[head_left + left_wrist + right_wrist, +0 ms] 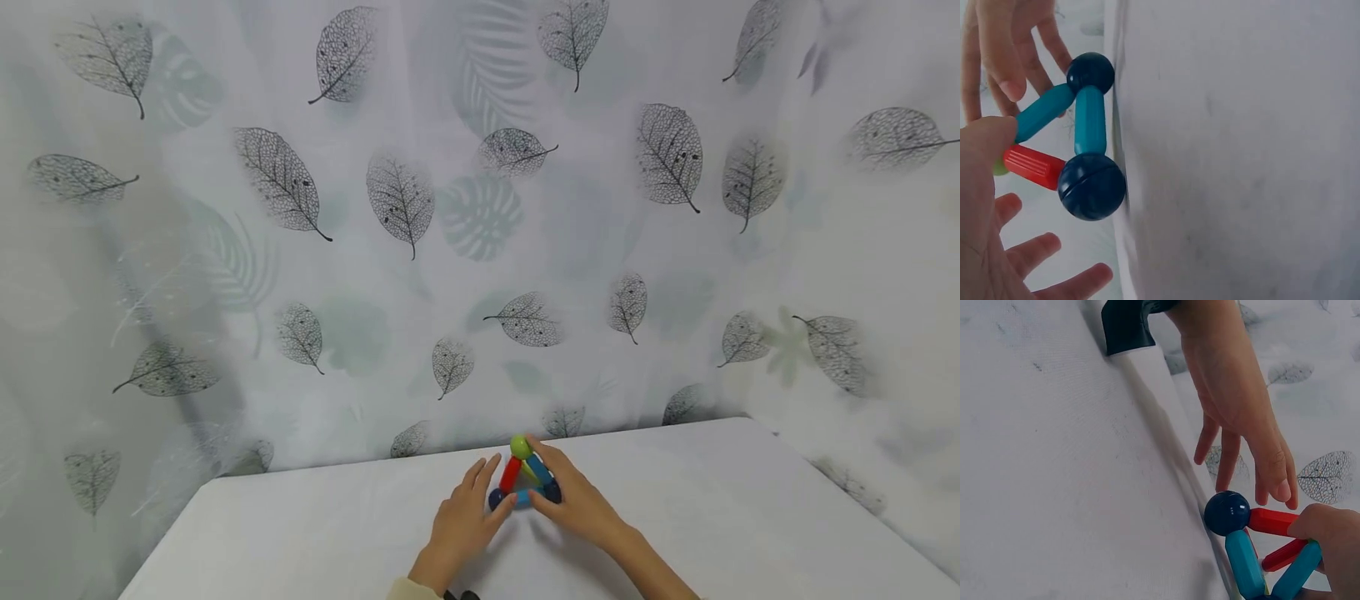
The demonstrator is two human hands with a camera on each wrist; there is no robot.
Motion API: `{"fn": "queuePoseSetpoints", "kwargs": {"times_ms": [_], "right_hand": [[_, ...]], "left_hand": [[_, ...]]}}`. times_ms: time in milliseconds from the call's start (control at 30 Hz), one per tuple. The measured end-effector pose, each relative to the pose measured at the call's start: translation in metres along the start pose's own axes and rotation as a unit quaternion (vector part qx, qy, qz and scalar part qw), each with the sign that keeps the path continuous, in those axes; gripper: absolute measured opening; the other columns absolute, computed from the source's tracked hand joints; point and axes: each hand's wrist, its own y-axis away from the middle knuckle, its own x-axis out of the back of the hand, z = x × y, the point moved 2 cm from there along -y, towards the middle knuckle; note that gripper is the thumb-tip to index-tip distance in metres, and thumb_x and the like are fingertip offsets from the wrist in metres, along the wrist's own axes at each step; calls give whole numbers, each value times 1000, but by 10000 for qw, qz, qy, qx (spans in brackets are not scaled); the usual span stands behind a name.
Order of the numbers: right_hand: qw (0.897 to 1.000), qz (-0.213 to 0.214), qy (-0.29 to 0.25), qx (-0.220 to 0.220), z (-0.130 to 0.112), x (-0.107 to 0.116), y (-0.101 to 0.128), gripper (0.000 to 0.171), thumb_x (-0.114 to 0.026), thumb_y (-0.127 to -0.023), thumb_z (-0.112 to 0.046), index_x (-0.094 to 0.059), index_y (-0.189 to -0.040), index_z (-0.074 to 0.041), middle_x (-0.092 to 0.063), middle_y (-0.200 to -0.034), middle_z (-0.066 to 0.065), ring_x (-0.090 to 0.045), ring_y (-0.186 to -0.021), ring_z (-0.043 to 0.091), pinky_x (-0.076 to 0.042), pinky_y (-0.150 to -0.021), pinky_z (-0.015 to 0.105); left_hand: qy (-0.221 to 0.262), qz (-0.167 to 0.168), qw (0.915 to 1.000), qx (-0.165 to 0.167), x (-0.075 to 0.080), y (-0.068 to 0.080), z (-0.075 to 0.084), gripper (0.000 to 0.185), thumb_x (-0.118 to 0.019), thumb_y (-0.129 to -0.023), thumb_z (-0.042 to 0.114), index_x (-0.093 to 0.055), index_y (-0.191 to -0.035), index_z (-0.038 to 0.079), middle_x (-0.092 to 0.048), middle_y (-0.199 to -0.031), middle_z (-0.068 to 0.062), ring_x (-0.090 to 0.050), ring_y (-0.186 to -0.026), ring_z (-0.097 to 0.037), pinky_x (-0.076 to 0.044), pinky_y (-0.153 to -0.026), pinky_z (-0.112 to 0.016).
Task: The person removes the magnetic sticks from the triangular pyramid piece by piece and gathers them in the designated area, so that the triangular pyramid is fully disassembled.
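Observation:
A small frame of toy rods and balls stands on the table. Its green ball (521,447) is at the top, with a red rod (510,476) sloping down to a dark blue ball (1092,187). Light blue rods (1090,120) run to a second dark blue ball (1090,73). My right hand (581,502) grips the frame's right side, index finger at the green ball and thumb by the lower blue rod. At the left side is my left hand (462,518), its fingers straight and spread; the thumb lies close to the lower ball, contact unclear.
A white cloth covers the table (315,533). Behind it hangs a leaf-patterned curtain (480,275), close to the frame at the table's back edge. A black device (1129,328) sits at the left wrist.

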Motion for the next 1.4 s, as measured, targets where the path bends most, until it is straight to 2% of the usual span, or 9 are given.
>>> {"fn": "queuePoseSetpoints", "kwargs": {"times_ms": [167, 267, 433, 533, 667, 767, 1000, 1233, 1400], "right_hand": [[9999, -87, -98, 8, -3, 1, 3, 68, -67, -91, -15, -34, -150, -11, -52, -135, 17, -58, -113, 35, -49, -91, 55], [9998, -112, -184, 13, -7, 1, 6, 61, -65, -92, -14, -39, -147, -10, -57, -128, 14, -62, -101, 27, -54, -83, 43], [9985, -268, -471, -53, -16, 0, 9, 53, -63, -94, -16, -44, -143, -12, -60, -120, 12, -63, -90, 16, -53, -73, 27], [9980, -278, -559, -27, -21, -1, 8, 49, -62, -95, -19, -45, -140, -13, -61, -117, 13, -62, -87, 13, -53, -70, 25], [9986, -198, -486, -41, -23, -2, 5, 46, -63, -95, -23, -47, -137, -15, -62, -113, 10, -62, -83, 10, -53, -68, 23], [9989, -127, -460, -6, -22, -3, 3, 49, -63, -95, -26, -46, -139, -15, -62, -112, 8, -62, -80, 9, -53, -67, 23], [9993, 50, -345, 94, -14, -9, -1, 55, -64, -94, -32, -46, -144, -16, -61, -111, 4, -57, -77, 6, -51, -63, 22], [9980, 464, -141, 399, -10, -15, -2, 45, -62, -96, -19, -49, -139, -15, -62, -105, 3, -58, -75, 5, -50, -62, 22], [9963, 638, -3, 567, -9, -16, -4, 45, -62, -95, -14, -49, -139, -15, -63, -102, 2, -58, -74, 4, -50, -62, 22]], "left_hand": [[528, -63, 9986, -8, -8, 3, -2, 66, -57, -95, 46, -38, -148, 12, -45, -144, -20, -50, -124, -44, -42, -89, -69], [955, -79, 9952, -196, -16, 6, -5, 65, -56, -96, 44, -37, -148, 9, -46, -141, -20, -48, -126, -42, -41, -92, -67], [1832, -89, 9817, -505, -20, 7, -8, 62, -53, -99, 42, -37, -146, 6, -46, -141, -17, -47, -129, -37, -39, -102, -59], [2153, 202, 9743, -627, -18, 5, -10, 53, -53, -100, 37, -43, -141, 4, -51, -137, -14, -48, -128, -34, -39, -103, -57], [2223, 678, 9698, -742, -17, 2, -12, 41, -56, -100, 30, -52, -132, 4, -58, -127, -11, -55, -119, -32, -45, -97, -55], [2241, 860, 9679, -743, -17, -1, -12, 38, -58, -99, 27, -54, -128, 4, -60, -123, -10, -57, -114, -31, -48, -93, -52], [2275, 891, 9673, -678, -19, -4, -9, 38, -62, -96, 24, -54, -125, 2, -62, -117, -11, -60, -108, -30, -51, -91, -49], [2112, 1010, 9690, -784, -18, -6, -10, 30, -62, -95, 21, -58, -118, 2, -62, -111, -8, -63, -100, -25, -53, -87, -40], [2145, 1107, 9668, -840, -16, -8, -12, 29, -62, -95, 21, -60, -117, 2, -63, -109, -9, -63, -98, -24, -53, -86, -38]]}}
